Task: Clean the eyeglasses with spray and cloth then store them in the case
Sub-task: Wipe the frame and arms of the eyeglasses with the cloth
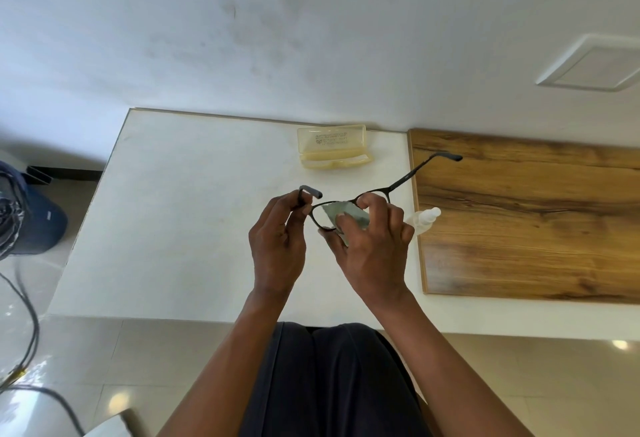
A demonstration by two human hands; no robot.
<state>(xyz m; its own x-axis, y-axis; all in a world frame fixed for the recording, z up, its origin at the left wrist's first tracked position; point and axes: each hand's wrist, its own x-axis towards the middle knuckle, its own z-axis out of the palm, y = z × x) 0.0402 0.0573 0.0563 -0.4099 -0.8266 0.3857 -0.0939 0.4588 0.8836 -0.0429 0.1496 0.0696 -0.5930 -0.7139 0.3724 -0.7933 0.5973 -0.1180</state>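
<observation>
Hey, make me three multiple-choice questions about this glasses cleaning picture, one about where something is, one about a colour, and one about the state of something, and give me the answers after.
1. Where does the case lie?
A. on the white table, near the wall
B. on the wooden board
C. on the person's lap

2. What colour is the cloth?
A. red
B. grey
C. bright yellow

3. How is the case?
A. shut
C. open and empty
B. open with the glasses inside

Answers:
1 A, it rests on the white table at the far edge, left of the wooden board.
2 B, the grey cloth is pressed against a lens by the right hand.
3 C, its lid stands up and the glasses are held in the air by the left hand and the right hand.
</observation>
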